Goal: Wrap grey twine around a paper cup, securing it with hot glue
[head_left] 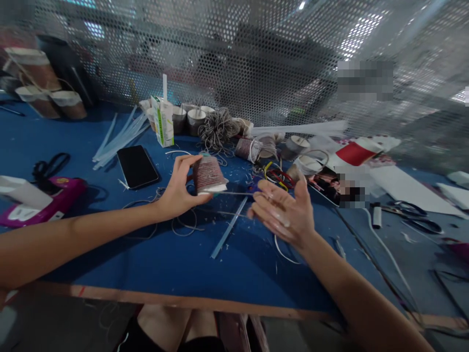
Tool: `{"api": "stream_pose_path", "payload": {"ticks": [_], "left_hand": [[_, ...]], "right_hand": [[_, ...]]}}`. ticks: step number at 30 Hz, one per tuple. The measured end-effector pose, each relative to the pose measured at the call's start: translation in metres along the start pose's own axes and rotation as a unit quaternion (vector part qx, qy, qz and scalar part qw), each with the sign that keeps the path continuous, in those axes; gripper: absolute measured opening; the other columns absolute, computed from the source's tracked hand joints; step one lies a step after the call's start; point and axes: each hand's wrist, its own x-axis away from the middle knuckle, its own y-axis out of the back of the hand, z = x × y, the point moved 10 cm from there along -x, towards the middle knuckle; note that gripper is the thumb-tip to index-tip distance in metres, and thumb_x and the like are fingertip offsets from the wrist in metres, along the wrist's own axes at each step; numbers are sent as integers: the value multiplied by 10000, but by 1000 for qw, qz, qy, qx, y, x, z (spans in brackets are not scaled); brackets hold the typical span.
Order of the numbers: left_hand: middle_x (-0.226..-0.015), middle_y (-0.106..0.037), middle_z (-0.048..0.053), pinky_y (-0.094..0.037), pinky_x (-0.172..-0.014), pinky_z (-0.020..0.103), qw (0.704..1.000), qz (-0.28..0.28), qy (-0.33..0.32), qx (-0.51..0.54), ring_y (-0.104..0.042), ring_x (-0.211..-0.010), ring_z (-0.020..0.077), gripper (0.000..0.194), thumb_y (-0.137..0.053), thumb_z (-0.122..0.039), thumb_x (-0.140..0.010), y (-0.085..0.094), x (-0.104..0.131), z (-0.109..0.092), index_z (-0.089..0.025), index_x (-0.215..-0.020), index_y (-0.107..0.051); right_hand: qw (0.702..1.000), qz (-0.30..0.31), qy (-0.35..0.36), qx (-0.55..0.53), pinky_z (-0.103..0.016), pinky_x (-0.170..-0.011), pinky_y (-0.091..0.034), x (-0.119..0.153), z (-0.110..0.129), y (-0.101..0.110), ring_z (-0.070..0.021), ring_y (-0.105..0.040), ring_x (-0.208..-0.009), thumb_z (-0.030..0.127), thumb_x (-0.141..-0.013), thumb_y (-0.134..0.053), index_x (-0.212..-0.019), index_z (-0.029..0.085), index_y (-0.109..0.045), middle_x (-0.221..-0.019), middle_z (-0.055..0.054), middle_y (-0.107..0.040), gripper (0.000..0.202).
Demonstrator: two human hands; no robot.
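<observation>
At the centre of the frame, head view, we list: one cup (pixel 209 174), tilted, cord wound over most of its visible wall, a white edge bare; winding well advanced, we judge. Left hand (pixel 178 189), centre-left: fingers and thumb clamped on the cup. Right hand (pixel 284 212), centre-right: fingers extended, partly bent, blurred; whether they pinch the taut strand (pixel 234 193), we cannot tell. Upper centre: cord bundle (pixel 219 128). Left: phone (pixel 137 166).
</observation>
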Motion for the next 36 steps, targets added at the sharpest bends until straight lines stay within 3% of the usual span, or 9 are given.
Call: {"api": "stream_pose_path", "payload": {"ticks": [5, 12, 19, 23, 26, 28, 31, 33, 36], "left_hand": [[-1280, -435, 83, -622, -904, 380, 1000, 25, -3, -8, -532, -1206, 258, 769, -844, -250, -636, -3, 0, -4, -292, -1317, -490], [-1283, -453, 100, -633, -889, 411, 1000, 30, -3, -6, -525, -1213, 283, 757, -841, -254, -641, -4, 0, -3, -300, -1320, -508], [-1270, -479, 92, -634, -857, 389, 999, 51, -5, 3, -542, -1203, 280, 762, -845, -310, -641, -7, 1, -4, -299, -1328, -516], [-1257, -488, 88, -636, -838, 374, 998, 54, -12, 4, -570, -1155, 261, 761, -837, -291, -640, -7, 0, -6, -305, -1330, -515], [-1240, -486, 92, -634, -857, 391, 998, 56, -14, -10, -558, -1173, 274, 756, -838, -311, -649, -8, 0, -7, -299, -1336, -522], [-1240, -475, 95, -630, -885, 406, 998, 64, -8, -24, -545, -1197, 283, 758, -837, -313, -655, -9, 0, -5, -295, -1346, -526], [-1244, -465, 94, -611, -940, 434, 996, 72, -8, -50, -537, -1206, 281, 771, -829, -287, -666, -11, 0, -3, -298, -1372, -522], [-1239, -473, 91, -581, -996, 465, 995, 70, -19, -69, -539, -1196, 273, 792, -834, -276, -664, -11, 0, -3, -297, -1388, -514], [-1226, -495, 84, -544, -1042, 495, 992, 68, -42, -95, -537, -1180, 264, 815, -849, -295, -663, -10, -1, -5, -295, -1401, -501]], "right_hand": [[999, -34, 38, -7, -267, -436, -384, -2, 11, 14, -79, -268, -405, 661, -811, -532, -686, 247, -409, -596, 71, -349, 450], [997, -81, -13, 5, -274, -413, -336, -4, -1, 19, -111, -332, -453, 416, -821, -495, -687, 233, -466, -675, 9, -440, 229], [994, -105, -32, 20, -267, -490, -466, -7, -18, 28, -122, -467, -545, 312, -772, -588, -775, 200, -597, -734, -20, -586, 113], [993, -94, -68, 7, -295, -704, -583, -9, -35, 26, -139, -641, -711, 306, -733, -690, -791, 171, -644, -863, -68, -704, 155], [985, -147, -50, 73, -349, -795, -599, -4, -31, 35, -181, -697, -825, 388, -774, -686, -770, 186, -608, -927, -82, -718, 217], [954, -220, 28, 203, -383, -741, -600, 6, -9, 47, -208, -689, -812, 436, -820, -648, -792, 204, -602, -925, -85, -711, 238], [852, -292, 207, 382, -433, -813, -569, 31, 36, 41, -269, -671, -970, 413, -887, -587, -816, 231, -599, -1011, -108, -720, 195], [850, -241, 270, 382, -428, -847, -553, 38, 42, 26, -263, -667, -1003, 391, -932, -533, -829, 239, -583, -1108, -108, -721, 191], [929, -65, 222, 287, -361, -710, -558, 28, 21, 0, -177, -673, -769, 386, -980, -478, -879, 237, -551, -1249, -90, -687, 194]]}}
